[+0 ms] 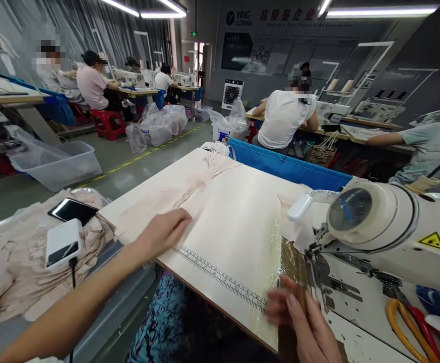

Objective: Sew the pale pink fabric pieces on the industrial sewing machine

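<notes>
My left hand point(170, 231) is over the white table top point(238, 212), its fingers curled closed. Right beyond it lie thin pale pink fabric pieces point(147, 201), and whether the fingers pinch any cloth is hidden. My right hand point(303, 317) hovers at the table's front right, by the printed ruler strip point(223, 280). Its fingers are apart, smeared by motion, with nothing seen in them. To its right stands a sewing machine point(378, 227), with another pale pink piece of cloth point(299, 229) beside its needle area.
Yellow-handled scissors point(403, 322) lie at the right. On the left, a phone point(72, 210) and a white power bank point(64, 243) rest on heaped pink cloth point(8, 262). A blue fabric bin point(280, 164) borders the table's far side. Several people sew beyond.
</notes>
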Available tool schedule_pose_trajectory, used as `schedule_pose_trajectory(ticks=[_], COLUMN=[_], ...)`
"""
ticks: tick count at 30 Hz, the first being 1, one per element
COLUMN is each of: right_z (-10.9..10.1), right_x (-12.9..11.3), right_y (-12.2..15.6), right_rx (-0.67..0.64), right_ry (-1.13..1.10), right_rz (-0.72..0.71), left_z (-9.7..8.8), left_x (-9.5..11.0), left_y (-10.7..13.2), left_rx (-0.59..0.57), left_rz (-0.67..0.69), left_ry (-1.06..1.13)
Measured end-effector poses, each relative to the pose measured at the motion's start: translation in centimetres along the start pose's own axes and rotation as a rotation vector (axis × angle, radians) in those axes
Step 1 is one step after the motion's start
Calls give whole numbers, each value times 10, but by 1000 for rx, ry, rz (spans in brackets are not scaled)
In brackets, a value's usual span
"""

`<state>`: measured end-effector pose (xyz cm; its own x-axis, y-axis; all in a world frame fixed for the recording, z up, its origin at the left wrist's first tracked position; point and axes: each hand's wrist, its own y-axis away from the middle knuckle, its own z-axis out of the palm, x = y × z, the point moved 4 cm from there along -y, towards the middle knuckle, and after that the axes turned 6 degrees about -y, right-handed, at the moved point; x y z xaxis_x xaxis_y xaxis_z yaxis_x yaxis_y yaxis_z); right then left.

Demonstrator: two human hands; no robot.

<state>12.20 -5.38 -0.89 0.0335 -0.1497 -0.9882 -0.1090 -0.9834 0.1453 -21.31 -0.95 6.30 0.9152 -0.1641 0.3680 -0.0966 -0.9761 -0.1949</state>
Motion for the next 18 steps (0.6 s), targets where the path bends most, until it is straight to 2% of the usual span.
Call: schedule_pose_trajectory(ticks=[2, 5, 7, 9, 10, 11, 12, 14, 16, 17, 18], right_z=[25, 47, 52, 49, 44, 37, 29, 10, -8, -15, -22], right_x=[-10, -21, -24, -23, -21, -19, -16, -10, -3, 0, 4], right_y=[-11, -26, -29, -22, -15, -6, 5, 28, 52, 62, 72], right_rx=[-197, -280, -328, -371, -375, -363, -330, -206, -80, -34, 6], right_ry=[-163, -195, -170, -165, -165, -161, -153, -147, -158, -149, -129], right_rz=[93, 85, 41, 26, 37, 61, 98, 179, 260, 301, 332], left_z=[23, 69, 96, 106, 104, 98, 91, 79, 73, 74, 79], left_x=[43, 110, 148, 173, 178, 179, 176, 161, 140, 132, 128], left_y=[3, 18, 38, 59, 64, 64, 59, 33, -2, -17, -27], left_rx=[-104, -321, -480, -567, -585, -586, -572, -510, -308, -221, -181], left_rz=[172, 437, 737, 1038, 1139, 1182, 1172, 988, 759, 708, 733], left_ry=[90, 35, -48, 54, 166, 283, 380, 448, 342, 261, 187])
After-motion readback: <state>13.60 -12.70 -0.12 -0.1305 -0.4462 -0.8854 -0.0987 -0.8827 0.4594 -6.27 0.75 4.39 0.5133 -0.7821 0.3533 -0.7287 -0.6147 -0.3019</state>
